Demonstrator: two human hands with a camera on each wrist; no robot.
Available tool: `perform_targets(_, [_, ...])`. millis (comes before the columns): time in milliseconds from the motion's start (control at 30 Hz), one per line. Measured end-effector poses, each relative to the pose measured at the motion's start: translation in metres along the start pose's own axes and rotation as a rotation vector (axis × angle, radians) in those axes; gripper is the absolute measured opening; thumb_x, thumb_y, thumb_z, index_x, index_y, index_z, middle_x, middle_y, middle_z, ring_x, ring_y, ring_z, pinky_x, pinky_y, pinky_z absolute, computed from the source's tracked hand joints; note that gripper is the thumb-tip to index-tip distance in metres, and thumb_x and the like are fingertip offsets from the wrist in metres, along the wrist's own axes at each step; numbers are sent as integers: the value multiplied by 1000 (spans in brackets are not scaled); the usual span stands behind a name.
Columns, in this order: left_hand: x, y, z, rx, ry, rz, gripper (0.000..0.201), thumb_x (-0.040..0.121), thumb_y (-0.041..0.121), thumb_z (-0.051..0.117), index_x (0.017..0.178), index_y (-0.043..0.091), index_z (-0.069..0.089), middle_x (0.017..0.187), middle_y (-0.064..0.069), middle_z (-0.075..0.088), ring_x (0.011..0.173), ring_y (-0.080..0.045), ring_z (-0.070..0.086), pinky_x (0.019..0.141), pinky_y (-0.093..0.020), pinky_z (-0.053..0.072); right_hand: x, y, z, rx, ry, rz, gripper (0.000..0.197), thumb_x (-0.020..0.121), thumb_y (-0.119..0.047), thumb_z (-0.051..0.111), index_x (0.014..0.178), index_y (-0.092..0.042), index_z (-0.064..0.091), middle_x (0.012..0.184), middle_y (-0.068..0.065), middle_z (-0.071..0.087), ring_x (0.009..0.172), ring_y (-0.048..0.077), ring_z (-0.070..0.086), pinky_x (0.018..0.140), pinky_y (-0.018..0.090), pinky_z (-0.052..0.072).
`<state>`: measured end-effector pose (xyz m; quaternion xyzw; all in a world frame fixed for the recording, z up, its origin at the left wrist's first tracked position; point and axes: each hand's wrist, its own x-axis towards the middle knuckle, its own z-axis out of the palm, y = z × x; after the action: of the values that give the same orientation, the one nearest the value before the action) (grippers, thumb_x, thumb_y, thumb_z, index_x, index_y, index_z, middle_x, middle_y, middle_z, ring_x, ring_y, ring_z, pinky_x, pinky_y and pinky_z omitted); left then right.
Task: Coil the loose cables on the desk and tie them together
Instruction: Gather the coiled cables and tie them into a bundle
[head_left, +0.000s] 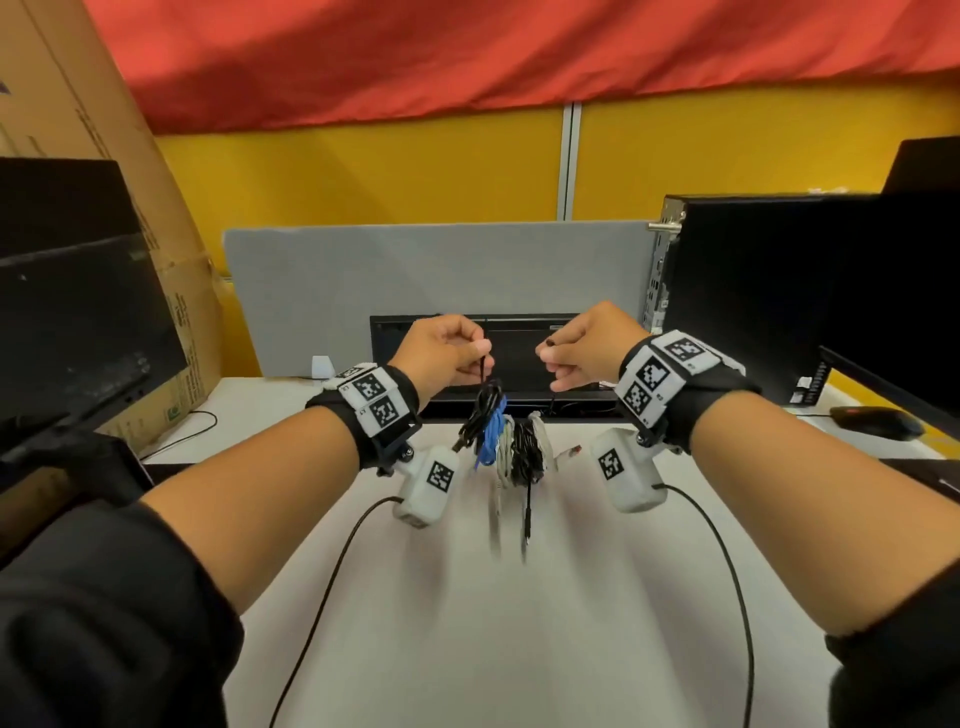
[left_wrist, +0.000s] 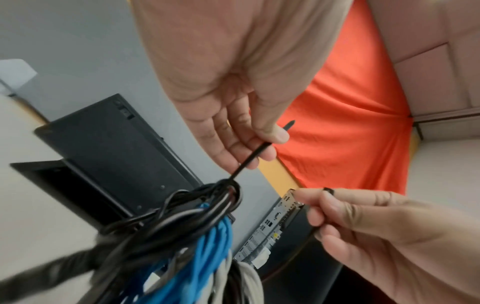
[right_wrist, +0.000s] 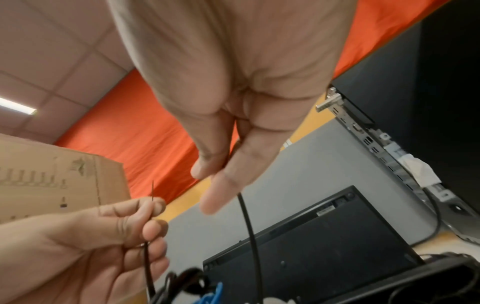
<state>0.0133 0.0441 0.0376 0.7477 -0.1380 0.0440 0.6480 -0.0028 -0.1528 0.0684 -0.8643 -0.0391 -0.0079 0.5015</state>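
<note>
A bundle of coiled cables (head_left: 506, 439), black, blue and grey, hangs above the white desk (head_left: 519, 639) from a thin black tie (head_left: 484, 370). My left hand (head_left: 479, 353) pinches one end of the tie between thumb and fingers. My right hand (head_left: 548, 354) pinches the other end, a short way to the right. In the left wrist view the tie (left_wrist: 249, 158) runs from my fingers down into the black loops of the bundle (left_wrist: 187, 222). In the right wrist view a black strand (right_wrist: 249, 226) drops from my right hand (right_wrist: 221, 174). Loose plug ends dangle blurred below the bundle.
A black flat device (head_left: 519, 364) leans on the grey divider (head_left: 436, 270) behind the hands. A black computer tower (head_left: 753, 270) and a mouse (head_left: 872, 422) are at the right. A dark monitor (head_left: 78, 291) and a cardboard box (head_left: 156, 218) stand at the left.
</note>
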Motion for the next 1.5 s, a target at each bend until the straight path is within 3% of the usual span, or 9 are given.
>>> perform_targets(167, [1,-15,-2,-257,23,-134,9,94,3,59,88,3,65,70,-7,62,65,-16,63,72,-30,60,1,16,1,315,105,-84,10,82,0,71,92,3,72,80,18,71,59,11,69,58,23,58])
perform_targets(300, [2,-18,5,-381,-33,-187,10,95,6,58,93,2,68,70,-4,61,65,-15,63,72,-30,59,4,31,2,470,164,-129,13,81,0,72,94,2,68,73,11,74,61,14,69,59,24,57])
perform_targets(433, [1,-15,11,-430,-111,-192,9,95,12,59,94,6,66,73,-3,59,61,-13,55,61,-24,52,6,40,7,548,227,-177,6,82,-6,73,87,-5,71,78,12,74,59,14,62,55,23,54])
perform_targets(633, [-4,2,24,-444,-196,-126,11,94,8,58,91,3,67,70,-3,56,57,-10,48,52,-19,42,2,37,5,678,168,-230,11,79,-10,74,90,-9,74,82,10,73,70,19,55,55,24,48])
perform_targets(733, [-6,8,30,-421,-204,-97,11,95,5,57,90,2,66,69,-3,53,54,-9,42,52,-20,34,0,34,3,695,137,-242,19,73,-15,77,91,-10,74,83,8,70,76,23,53,60,26,48])
perform_targets(900, [-7,11,34,-391,-184,-83,12,94,5,56,87,5,67,69,-3,52,53,-9,40,49,-19,31,-3,32,3,662,118,-273,30,62,-23,79,90,-11,75,79,6,70,69,17,54,57,24,47])
perform_targets(1200, [-7,9,35,-349,-178,-77,10,92,8,61,86,8,68,67,-1,54,52,-8,41,48,-18,32,-2,33,6,670,95,-314,29,62,-21,79,88,-9,74,80,8,68,70,18,55,56,26,47])
perform_targets(1500, [-8,8,34,-334,-179,-88,7,92,8,60,91,5,66,66,-1,53,51,-7,40,47,-18,32,0,37,7,628,81,-322,26,58,-25,83,82,-17,78,80,8,69,78,25,58,57,25,50])
